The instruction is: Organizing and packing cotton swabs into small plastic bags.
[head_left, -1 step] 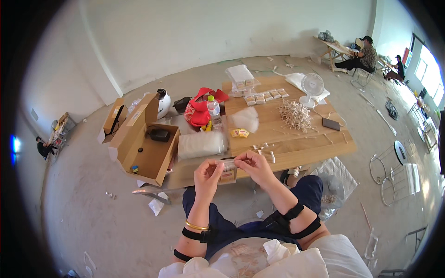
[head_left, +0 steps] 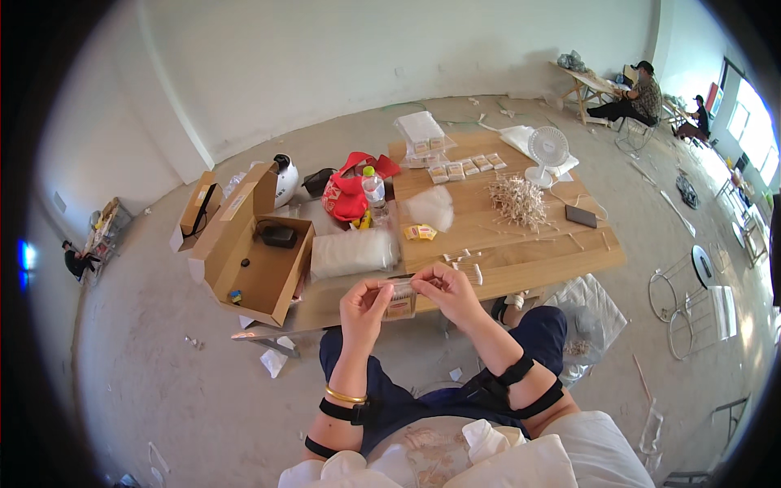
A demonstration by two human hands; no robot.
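Note:
Close to the table's near edge, a small clear bag of cotton swabs with a yellow and red card hangs between my hands. My left hand pinches the bag's top edge at its left corner. At the other corner, the thumb and fingers of my right hand are closed on the same edge. Just beyond my right hand lie a few loose cotton swabs. Yellow cards sit farther back, beside a stack of thin clear bags. A big heap of cotton swabs is on the right.
Packed swab bags line the wooden table's far part, near a white fan and a dark power bank. Left are an open cardboard box, a bottle, a red bag and a plastic-wrapped bundle.

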